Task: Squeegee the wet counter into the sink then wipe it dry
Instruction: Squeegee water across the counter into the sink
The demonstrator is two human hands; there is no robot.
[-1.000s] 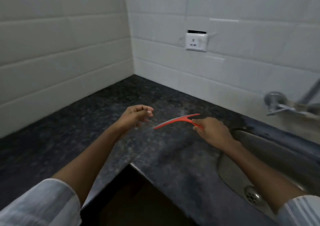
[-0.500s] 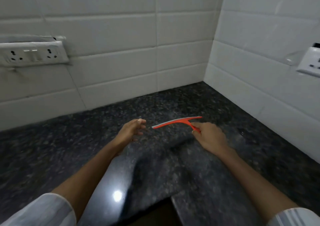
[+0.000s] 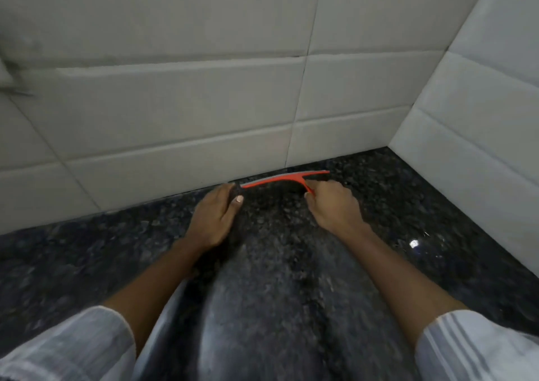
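A red squeegee (image 3: pixel 280 178) with a grey blade lies along the far edge of the dark speckled granite counter (image 3: pixel 291 293), close to the white tiled wall. My right hand (image 3: pixel 332 205) grips its short handle. The fingertips of my left hand (image 3: pixel 214 220) rest on the blade's left end. The sink is out of view.
White tiled walls (image 3: pixel 180 112) meet in a corner at the right (image 3: pixel 390 144). A blurred wall socket (image 3: pixel 8 74) shows at the left edge. A bright light glint (image 3: pixel 413 244) sits on the counter at the right.
The view has swung left, away from the sink. Both hands moved toward the back wall; the squeegee came down near the wall base, and my left hand reached its blade end.
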